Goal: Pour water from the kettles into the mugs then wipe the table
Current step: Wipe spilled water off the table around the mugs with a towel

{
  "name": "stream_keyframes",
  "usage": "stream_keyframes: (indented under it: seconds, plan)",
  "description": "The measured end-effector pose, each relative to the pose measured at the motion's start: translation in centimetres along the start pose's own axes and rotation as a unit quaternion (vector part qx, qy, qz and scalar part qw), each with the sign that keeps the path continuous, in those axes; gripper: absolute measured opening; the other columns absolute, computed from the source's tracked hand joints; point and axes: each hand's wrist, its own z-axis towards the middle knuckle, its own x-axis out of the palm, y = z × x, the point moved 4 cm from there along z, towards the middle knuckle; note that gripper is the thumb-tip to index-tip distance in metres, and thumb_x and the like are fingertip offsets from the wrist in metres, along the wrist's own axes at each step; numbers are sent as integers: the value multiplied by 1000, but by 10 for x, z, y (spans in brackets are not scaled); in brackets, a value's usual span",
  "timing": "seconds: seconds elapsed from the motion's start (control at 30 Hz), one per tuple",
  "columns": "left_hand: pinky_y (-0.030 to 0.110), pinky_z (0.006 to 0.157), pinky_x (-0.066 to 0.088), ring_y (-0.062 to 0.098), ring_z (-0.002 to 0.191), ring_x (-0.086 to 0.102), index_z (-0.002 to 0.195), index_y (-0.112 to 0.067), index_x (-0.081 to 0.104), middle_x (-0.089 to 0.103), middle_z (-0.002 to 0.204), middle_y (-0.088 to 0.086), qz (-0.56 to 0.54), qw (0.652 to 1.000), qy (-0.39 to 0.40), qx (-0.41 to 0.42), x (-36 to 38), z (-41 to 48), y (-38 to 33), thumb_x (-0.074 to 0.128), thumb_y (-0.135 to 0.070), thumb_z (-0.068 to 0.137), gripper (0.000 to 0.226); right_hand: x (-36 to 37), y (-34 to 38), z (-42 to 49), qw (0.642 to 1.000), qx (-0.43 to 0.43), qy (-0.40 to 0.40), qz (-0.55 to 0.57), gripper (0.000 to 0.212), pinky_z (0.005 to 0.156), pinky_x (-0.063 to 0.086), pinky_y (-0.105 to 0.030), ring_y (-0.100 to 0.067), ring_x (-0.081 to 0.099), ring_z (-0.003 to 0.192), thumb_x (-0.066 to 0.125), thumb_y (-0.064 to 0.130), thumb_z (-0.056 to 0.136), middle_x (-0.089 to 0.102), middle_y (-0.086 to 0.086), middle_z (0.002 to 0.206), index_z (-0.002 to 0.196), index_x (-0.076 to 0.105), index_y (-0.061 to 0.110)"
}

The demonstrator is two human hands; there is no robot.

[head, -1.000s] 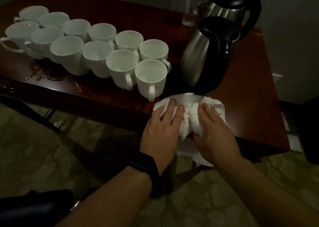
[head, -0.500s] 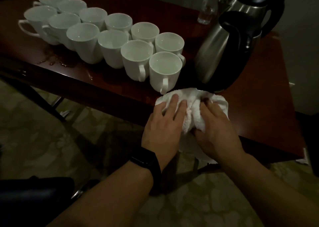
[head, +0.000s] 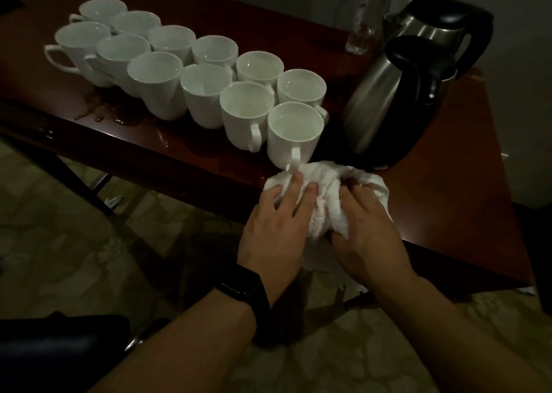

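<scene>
Both hands sit on a bunched white cloth [head: 324,204] at the near edge of the counter [head: 448,213]. The cloth touches the handle of the nearest mug [head: 294,132] and lies just in front of the front kettle [head: 388,109]. The left hand [head: 268,231] lies on the cloth with fairly straight fingers pressing down. The right hand [head: 367,228] grips it, fingertips tucked into the folds and thumb curled round the lower bunch.

The mugs [head: 155,82] stand in two rows and appear filled, so the pouring looks done and wiping is the step in hand. What matters now is where the wet lies: a puddle [head: 104,114] sits well to the left of the hands, in front of the leftmost mugs, with smaller drops nearer the counter's edge.

The bare strip between the mug rows and the edge runs left and slightly away from the person, and it is narrow. A wipe would likely follow that strip leftward, keeping the cloth low and clear of the handles that stick out toward the edge. The left hand is the nearer one to the puddle; the right would have to cross the body to reach it.
</scene>
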Motion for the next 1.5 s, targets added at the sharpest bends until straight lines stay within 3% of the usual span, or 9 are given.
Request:
stream_keyframes:
  seconds: [0.37,0.53,0.63,0.73,0.87,1.27,1.5]
  plan:
    - [38,117,37,30,141,25,164,-24,9,3,173,2,-20,1000,4,23,-6,-2,13,70,-18,86,99,7,16,-3,1000,12,-17,-14,58,118,35,-47,-23,36,146,59,22,97,44,-9,156,153,45,12]
    - [45,98,56,37,127,53,154,-14,44,44,159,11,-43,998,-23,39,-14,-6,23,83,-8,66,97,14,25,-7,999,21,-37,-5,59,115,38,-48,-23,39,144,62,19,96,46,-10,155,152,45,10]
    - [47,87,61,40,115,62,145,-8,56,56,147,15,-37,996,-55,55,-17,-8,29,70,-3,65,81,18,32,-9,998,32,-48,-2,60,116,36,-50,-26,38,146,63,15,96,45,-12,155,152,44,7]
    - [49,87,61,41,114,63,143,-6,58,58,145,17,-30,995,-66,70,-19,-11,37,56,-6,69,74,22,42,-10,997,55,-45,-9,68,122,30,-47,-24,33,149,65,16,94,40,-11,160,155,38,7]
    - [50,85,62,42,111,65,140,-5,60,60,142,19,-19,996,-57,70,-22,-12,45,86,-2,59,86,28,48,-9,997,67,-29,-26,75,127,15,-39,-23,19,155,63,21,94,29,-8,166,160,28,10]
    - [56,89,59,44,115,63,143,-5,57,58,144,20,-15,996,-46,76,-27,-16,62,93,0,56,94,44,62,-11,995,81,-9,-60,81,128,12,-46,-31,13,157,60,24,93,20,-12,169,161,20,10]
    - [56,97,55,43,124,57,148,-6,51,53,149,20,-8,997,-27,71,-29,-18,79,89,2,60,96,51,77,-4,992,79,23,-95,80,128,7,-45,-30,6,158,37,36,91,13,-10,170,163,12,12]
